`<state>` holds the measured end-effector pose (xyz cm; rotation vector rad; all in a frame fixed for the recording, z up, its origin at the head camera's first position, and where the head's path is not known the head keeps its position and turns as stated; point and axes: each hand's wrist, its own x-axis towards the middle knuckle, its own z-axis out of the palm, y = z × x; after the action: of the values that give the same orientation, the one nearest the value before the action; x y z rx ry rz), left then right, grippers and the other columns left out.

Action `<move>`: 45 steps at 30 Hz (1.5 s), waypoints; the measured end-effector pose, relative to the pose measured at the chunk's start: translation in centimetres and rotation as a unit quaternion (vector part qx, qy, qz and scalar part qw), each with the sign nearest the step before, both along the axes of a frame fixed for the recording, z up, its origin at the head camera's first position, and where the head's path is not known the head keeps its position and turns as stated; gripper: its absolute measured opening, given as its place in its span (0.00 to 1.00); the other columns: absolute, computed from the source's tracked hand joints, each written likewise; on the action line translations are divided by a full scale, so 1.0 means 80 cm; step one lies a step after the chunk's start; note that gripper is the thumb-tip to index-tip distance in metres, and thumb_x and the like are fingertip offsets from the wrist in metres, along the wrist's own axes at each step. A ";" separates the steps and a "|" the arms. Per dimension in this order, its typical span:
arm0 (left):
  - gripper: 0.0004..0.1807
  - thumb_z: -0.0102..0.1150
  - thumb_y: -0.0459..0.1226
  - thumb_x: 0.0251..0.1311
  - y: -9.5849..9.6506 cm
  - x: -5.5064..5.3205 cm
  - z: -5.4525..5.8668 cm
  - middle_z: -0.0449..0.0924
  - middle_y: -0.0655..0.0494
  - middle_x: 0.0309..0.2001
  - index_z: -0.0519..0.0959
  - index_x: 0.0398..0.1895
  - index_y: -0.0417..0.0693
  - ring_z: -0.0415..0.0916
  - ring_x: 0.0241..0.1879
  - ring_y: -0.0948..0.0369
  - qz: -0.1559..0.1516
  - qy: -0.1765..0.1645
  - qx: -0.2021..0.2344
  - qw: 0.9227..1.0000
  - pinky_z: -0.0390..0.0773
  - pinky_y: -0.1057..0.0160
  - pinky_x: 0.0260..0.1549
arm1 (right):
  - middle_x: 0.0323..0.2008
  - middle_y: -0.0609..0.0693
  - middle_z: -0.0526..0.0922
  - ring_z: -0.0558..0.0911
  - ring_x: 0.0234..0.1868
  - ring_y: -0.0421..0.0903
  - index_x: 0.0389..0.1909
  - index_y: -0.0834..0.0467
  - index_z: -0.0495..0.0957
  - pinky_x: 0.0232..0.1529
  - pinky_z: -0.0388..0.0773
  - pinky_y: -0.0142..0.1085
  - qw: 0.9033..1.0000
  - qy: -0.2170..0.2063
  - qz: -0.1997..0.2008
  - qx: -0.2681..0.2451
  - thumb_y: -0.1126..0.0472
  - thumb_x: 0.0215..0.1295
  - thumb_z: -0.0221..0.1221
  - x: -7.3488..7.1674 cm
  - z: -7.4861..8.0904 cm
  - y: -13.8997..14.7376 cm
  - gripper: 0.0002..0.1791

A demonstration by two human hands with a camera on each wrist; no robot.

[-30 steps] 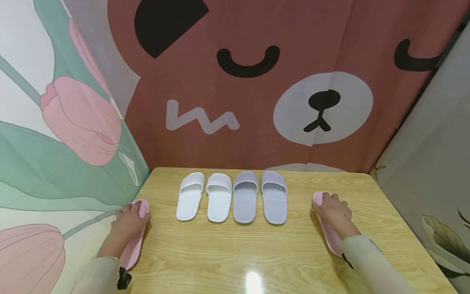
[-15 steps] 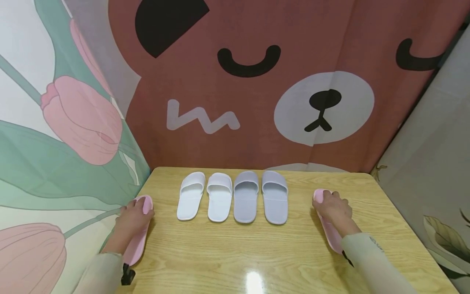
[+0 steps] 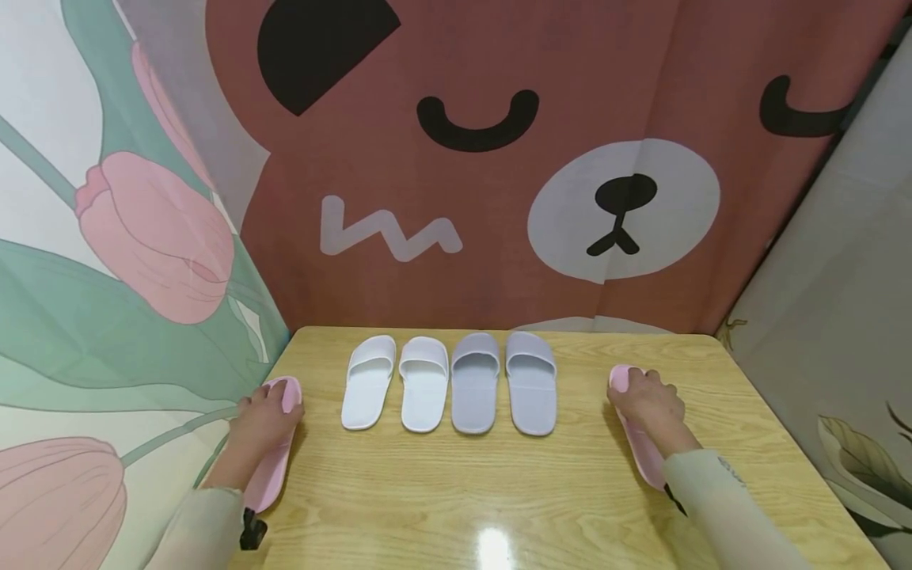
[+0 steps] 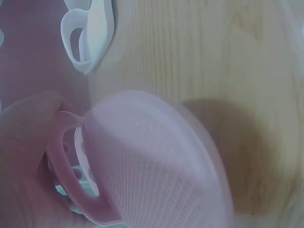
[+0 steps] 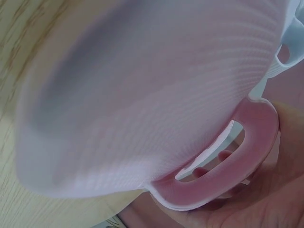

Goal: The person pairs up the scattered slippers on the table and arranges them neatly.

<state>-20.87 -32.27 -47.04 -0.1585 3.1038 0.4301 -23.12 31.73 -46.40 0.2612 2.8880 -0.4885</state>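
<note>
Near the table's left edge, my left hand (image 3: 264, 423) grips a pink slipper (image 3: 269, 479) by its strap end. The left wrist view shows the slipper's textured footbed (image 4: 156, 175) tilted above the wood, its shadow beside it. At the right, my right hand (image 3: 651, 408) holds the matching pink slipper (image 3: 645, 459) over the strap. In the right wrist view, fingers (image 5: 223, 156) show through the strap opening, with the palm around the strap's outside. Between the hands, a white pair of slippers (image 3: 368, 389) and a grey pair (image 3: 475, 389) stand in a row, toes toward the back.
The wooden table (image 3: 399, 491) ends at the back against a curtain (image 3: 492, 285) with a bear face. A tulip-print curtain (image 3: 164, 261) closes off the left side, close by the left hand. A pale curtain (image 3: 826, 277) hangs along the right side.
My left hand and its pink slipper have moved slightly right and toward the back. The right hand and its slipper have barely shifted. The white and grey slippers stay in place.
</note>
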 end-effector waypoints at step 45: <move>0.40 0.47 0.52 0.70 0.029 -0.015 0.017 0.53 0.24 0.71 0.56 0.76 0.35 0.52 0.65 0.23 -0.001 0.011 0.011 1.000 0.61 0.22 0.56 | 0.67 0.79 0.56 0.64 0.58 0.83 0.74 0.71 0.53 0.49 0.69 0.69 1.000 0.005 -0.008 0.002 0.37 0.71 0.48 -0.003 0.011 0.003 0.47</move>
<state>-22.04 -29.92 -45.64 -0.1520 3.1201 0.4687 -23.40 32.00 -45.52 0.2823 2.9000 -0.4879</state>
